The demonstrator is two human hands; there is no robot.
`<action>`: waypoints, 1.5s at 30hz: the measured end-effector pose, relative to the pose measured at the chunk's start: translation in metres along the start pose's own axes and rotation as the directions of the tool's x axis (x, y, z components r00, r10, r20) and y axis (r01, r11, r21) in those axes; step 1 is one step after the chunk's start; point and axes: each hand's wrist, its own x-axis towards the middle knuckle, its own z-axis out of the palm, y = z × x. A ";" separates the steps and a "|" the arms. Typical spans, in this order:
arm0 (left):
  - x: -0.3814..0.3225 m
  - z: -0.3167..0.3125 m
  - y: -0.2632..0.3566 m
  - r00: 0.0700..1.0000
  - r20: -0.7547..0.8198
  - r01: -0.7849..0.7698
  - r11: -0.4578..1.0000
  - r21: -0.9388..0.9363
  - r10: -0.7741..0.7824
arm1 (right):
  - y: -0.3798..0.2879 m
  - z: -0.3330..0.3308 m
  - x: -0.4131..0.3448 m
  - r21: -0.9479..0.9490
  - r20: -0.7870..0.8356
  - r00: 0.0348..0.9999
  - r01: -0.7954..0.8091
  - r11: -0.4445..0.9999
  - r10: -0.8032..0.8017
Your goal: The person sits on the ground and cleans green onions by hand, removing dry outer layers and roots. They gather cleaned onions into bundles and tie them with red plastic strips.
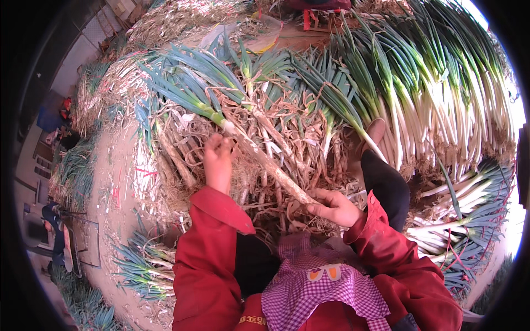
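Observation:
My right hand (336, 207) grips the root end of a large leek or Welsh onion (265, 159), its thumb and fingers around the soil-stained shaft. The stalk slants up to the left, green leaves at the far end. Beside the shaft's upper part is my left hand (218, 155), fingers bent upward; whether it touches the stalk or holds a dry leaf I cannot tell. Beneath both hands lie more unpeeled stalks (176, 155) with dry brown leaves (304, 105) and roots.
Cleaned stalks with white shafts (439, 111) form a long row at the right, my shoe (376, 130) against its near end. Bundles with red ties (459, 231) lie lower right. Another small pile (149, 269) lies lower left. A low stool (321, 20) stands at the far side.

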 end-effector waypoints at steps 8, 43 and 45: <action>0.070 0.001 -0.013 0.991 -0.089 0.117 0.971 0.209 -0.100 | -0.005 0.008 -0.009 -0.659 -0.024 0.971 0.164 0.734 -0.239; 0.015 0.025 -0.006 0.794 0.573 0.607 0.326 -0.725 -0.203 | -0.013 0.026 0.079 0.338 0.061 0.977 -0.213 0.917 0.205; 0.021 0.021 -0.002 0.739 0.655 0.670 0.270 -0.692 -0.156 | 0.003 0.043 0.070 0.612 0.379 0.925 -0.275 0.741 0.030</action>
